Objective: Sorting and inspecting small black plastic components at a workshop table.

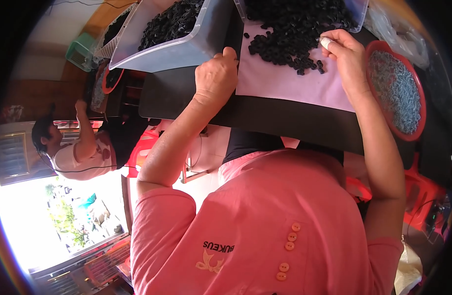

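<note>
A pile of small black parts [290, 46] spreads over a pink cloth [290, 86] on the dark table. My right hand [348, 61] is at the pile's right edge, thumb and forefinger brought together, with a white wrap on one fingertip. What that pinch holds, if anything, is too small to make out. My left hand [216, 73] is closed at the cloth's left edge, just below the corner of a clear plastic bin [186, 49] filled with more black parts. Its fingertips are hidden, so I cannot see what is in them.
Right of the cloth stands a red basket [423, 101] of small pale-blue pieces. Clear plastic bags [395, 34] lie behind it. A second bin [362, 17] tops the cloth. At left are a green basket [79, 51] and a co-worker [83, 152] at another table.
</note>
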`<state>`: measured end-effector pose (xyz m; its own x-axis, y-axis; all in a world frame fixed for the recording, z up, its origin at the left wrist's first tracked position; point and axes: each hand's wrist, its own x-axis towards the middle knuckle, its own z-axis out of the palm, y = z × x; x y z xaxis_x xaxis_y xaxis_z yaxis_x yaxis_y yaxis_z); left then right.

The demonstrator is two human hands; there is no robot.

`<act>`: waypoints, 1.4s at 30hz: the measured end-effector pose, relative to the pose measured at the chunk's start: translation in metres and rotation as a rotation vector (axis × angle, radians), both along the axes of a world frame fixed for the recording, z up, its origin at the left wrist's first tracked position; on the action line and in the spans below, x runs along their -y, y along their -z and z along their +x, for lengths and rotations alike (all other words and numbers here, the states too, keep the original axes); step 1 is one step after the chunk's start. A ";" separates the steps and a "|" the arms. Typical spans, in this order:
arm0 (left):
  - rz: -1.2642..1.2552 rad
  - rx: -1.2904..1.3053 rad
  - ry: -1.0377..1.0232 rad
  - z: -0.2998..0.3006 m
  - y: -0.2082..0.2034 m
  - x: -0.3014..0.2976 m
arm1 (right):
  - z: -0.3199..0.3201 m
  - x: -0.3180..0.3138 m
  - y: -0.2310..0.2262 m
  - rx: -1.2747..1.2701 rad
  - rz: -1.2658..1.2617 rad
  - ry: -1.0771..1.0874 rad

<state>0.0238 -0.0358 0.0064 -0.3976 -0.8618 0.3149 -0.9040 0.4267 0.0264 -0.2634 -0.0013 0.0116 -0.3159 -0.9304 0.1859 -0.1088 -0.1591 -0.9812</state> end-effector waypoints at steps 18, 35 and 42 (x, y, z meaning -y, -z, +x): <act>-0.144 -0.205 0.184 -0.042 -0.003 0.028 | 0.002 0.002 0.006 0.007 -0.032 0.002; -0.178 -0.214 0.354 -0.065 0.009 0.061 | -0.001 0.004 0.004 0.019 -0.011 -0.032; -0.753 -0.403 0.546 -0.043 -0.065 0.006 | -0.003 0.003 0.005 0.000 -0.017 -0.007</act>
